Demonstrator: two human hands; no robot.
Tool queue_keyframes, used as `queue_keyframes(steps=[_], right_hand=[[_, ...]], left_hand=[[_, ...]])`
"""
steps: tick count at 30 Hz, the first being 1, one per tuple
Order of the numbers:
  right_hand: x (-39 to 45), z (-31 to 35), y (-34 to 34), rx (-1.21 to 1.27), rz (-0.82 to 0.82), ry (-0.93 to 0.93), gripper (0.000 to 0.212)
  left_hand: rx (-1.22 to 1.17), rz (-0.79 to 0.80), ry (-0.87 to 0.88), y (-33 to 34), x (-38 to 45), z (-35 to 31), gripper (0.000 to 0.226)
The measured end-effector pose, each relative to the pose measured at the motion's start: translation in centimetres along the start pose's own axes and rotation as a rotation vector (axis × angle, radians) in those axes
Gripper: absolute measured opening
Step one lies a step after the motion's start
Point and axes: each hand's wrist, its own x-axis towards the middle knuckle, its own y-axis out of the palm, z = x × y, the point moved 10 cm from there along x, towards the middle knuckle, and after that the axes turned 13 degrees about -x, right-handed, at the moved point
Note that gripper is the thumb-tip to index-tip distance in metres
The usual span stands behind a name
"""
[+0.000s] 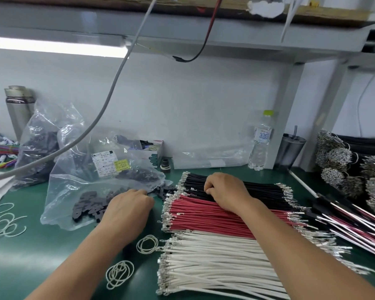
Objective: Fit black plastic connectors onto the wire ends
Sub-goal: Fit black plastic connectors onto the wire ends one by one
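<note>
Black wires (258,191) lie pinched under the curled right hand (224,189); left hand (128,207) reaches knuckles-up among connectors (89,204), grip hidden.

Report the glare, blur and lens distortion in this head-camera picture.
Head view: the white strip light blows out at upper left; the grey shelf edge bows from wide-angle distortion; the clear plastic bag of black connectors glints; the silvery terminal bundles at right look soft.

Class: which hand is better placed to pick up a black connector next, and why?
Left. The left hand lies at the black connectors spilling from the bag; the right hand rests on the black wires.
</note>
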Motion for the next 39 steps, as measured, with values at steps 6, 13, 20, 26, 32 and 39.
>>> queue_keyframes(steps=[6, 13, 20, 26, 32, 39], right_hand=[[-0.3, -1.2, -3.0, 0.093, -0.154, -0.002, 0.011], [-0.3, -1.4, -14.5, 0.237, -0.471, -0.036, 0.016], [-8.8, 5.1, -15.3, -0.228, -0.641, -0.252, 0.020], [-11.7, 5.2, -9.6, 0.081, -0.580, -0.242, 0.018], [-12.1, 5.1, -9.9, 0.306, -0.567, -0.199, 0.016], [-12.3, 5.3, -9.7, 0.308, -0.558, -0.198, 0.011]], left_hand=[[-0.096, -0.037, 0.010, -0.9, 0.1, -0.6, 0.022], [-0.155, -0.111, 0.030, -1.7, -0.2, -0.4, 0.049], [-0.755, -0.476, -0.127, -5.5, -1.8, 0.9, 0.031], [-1.485, -0.251, -0.248, -3.1, -1.9, -1.0, 0.028], [-1.616, -0.137, -0.244, -2.9, -2.3, -2.9, 0.024], [-1.658, -0.087, -0.251, -2.6, -2.6, -3.9, 0.026]])
